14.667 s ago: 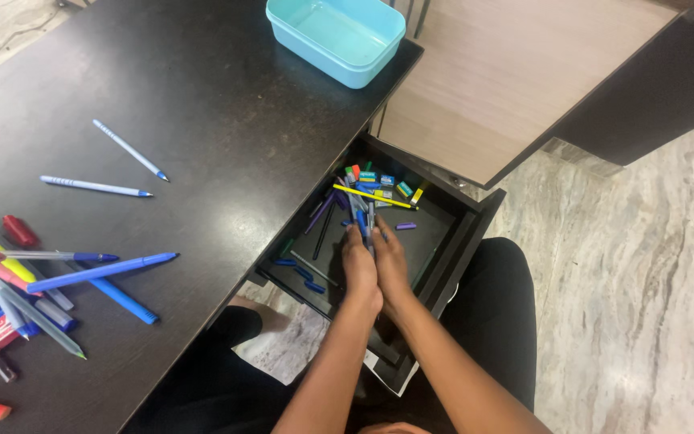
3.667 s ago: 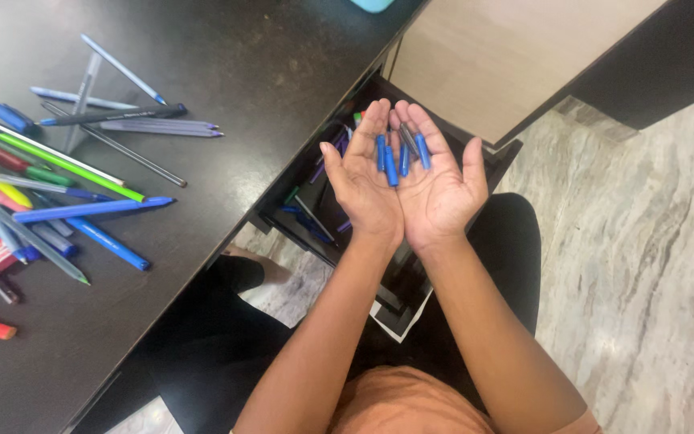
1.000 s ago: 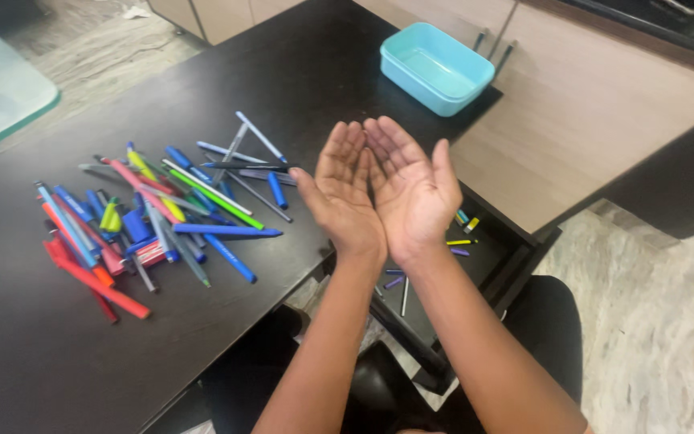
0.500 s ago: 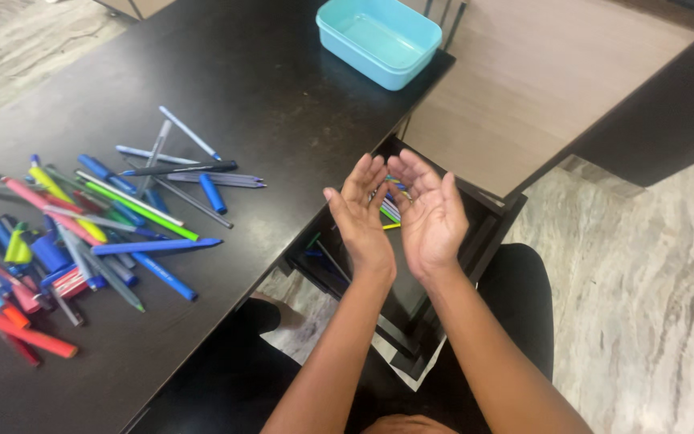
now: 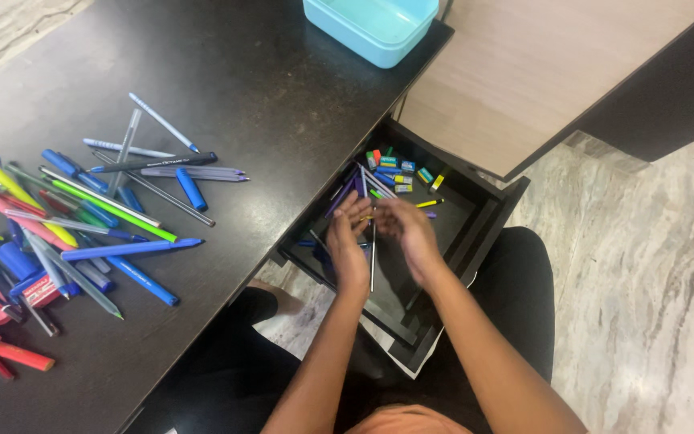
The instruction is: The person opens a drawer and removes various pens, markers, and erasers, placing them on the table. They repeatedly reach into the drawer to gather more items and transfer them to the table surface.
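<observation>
1. Reaching into the open black drawer [image 5: 487,210], your two hands meet over the loose stationery: the left hand [image 5: 350,241] lies palm-inward with fingers spread, and the right hand [image 5: 408,227] curls toward it from the other side.

2. Neither hand has closed on anything. Both are slack and cupped, and a thin grey pen [image 5: 373,261] lies on the drawer floor in the gap between them, apparently untouched.

3. Ahead of your fingertips sits a tangle of purple and blue pens [image 5: 349,186]. Beyond it, a row of small coloured erasers [image 5: 395,165] runs along the back wall, and a yellow pen [image 5: 427,203] lies just beside the right hand.

4. To gather well, keep the little fingers pressed together so that short pieces cannot slip through the seam between your palms.

5. Sweep from the back wall toward yourself rather than pinching single items; the thin pens will likely roll on the smooth floor if nudged sideways.

6. Lift straight up once the cup is full, clear of the desk edge that overhangs the drawer.

7. On the dark desk [image 5: 267,88], a spread of pens [image 5: 82,217] lies well apart from the drawer, and a turquoise plastic tub [image 5: 371,28] stands at the far edge.
</observation>
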